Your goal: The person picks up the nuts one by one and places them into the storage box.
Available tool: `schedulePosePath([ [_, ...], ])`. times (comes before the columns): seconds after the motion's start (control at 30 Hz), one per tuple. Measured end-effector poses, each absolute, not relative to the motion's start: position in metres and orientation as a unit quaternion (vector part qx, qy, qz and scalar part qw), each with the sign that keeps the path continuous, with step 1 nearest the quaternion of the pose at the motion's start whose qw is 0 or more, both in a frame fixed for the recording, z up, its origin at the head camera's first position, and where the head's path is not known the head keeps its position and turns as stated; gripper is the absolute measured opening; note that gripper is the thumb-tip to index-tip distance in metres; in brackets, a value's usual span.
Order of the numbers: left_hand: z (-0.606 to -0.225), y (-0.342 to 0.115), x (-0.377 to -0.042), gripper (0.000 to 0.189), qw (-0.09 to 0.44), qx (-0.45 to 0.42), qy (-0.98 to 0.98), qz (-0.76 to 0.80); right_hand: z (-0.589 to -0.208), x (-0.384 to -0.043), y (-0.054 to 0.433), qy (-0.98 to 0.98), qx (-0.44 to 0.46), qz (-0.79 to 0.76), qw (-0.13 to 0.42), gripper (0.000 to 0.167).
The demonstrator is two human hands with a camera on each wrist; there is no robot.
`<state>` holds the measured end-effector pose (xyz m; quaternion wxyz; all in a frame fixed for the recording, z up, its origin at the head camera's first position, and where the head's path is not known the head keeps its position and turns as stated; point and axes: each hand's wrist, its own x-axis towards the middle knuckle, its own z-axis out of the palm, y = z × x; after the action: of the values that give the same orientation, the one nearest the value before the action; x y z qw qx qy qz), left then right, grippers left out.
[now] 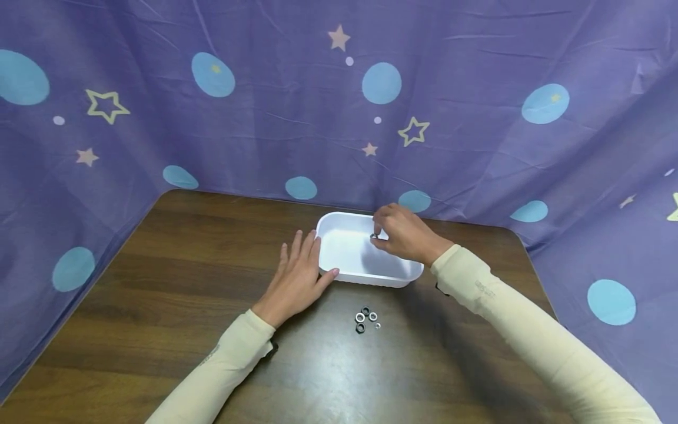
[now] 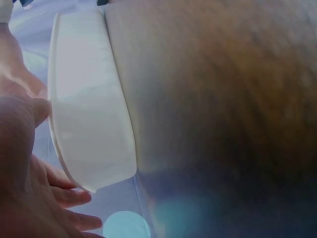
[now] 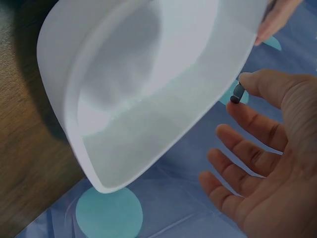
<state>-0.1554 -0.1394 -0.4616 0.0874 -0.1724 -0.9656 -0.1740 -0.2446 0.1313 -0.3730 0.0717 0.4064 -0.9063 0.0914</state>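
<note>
Facing you: a creased purple-blue fabric curtain [image 1: 296,129] printed with light-blue discs, yellow star outlines and pink stars; it fills 12 o'clock and wraps round to 9 and 3.
Tabletop: a dark brown wood-grain table [image 1: 175,277] with rounded far corners and a bright patch of glare towards 6 o'clock.
Loose pieces: five small ring-shaped metal nuts [image 1: 369,317], dark and silvery, clustered on the tabletop at 6 o'clock from the tray.
Tray: a deep white rectangular tray with rounded corners [image 1: 341,244], upright near the table's 12 o'clock edge.
In the way: your cream right sleeve [image 1: 529,330] and its shadow cross the table at 4 o'clock; from the head view, your right hand hides part of the tray's 2 o'clock rim.
Right hand [image 1: 404,232]: you pinch one small dark metal nut [image 3: 238,91] between thumb and forefinger, above the tray; the other fingers are spread apart.
Left hand [image 1: 296,280]: wide, fingers extended at the tray's 9 o'clock end, thumb against its rim at 7.
</note>
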Motion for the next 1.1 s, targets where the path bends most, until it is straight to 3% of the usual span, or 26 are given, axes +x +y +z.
schedulePosePath([
  [0.6,-0.463,-0.138,-0.156,0.089,0.093,-0.170,-0.966,-0.171,-0.408,-0.257,0.101,-0.889,0.448,0.087,0.032,0.012],
  [1.1,-0.460,-0.137,-0.155,0.088,0.094,-0.173,-0.965,-0.174,-0.422,-0.266,0.084,-0.907,0.419,0.045,-0.019,0.011],
])
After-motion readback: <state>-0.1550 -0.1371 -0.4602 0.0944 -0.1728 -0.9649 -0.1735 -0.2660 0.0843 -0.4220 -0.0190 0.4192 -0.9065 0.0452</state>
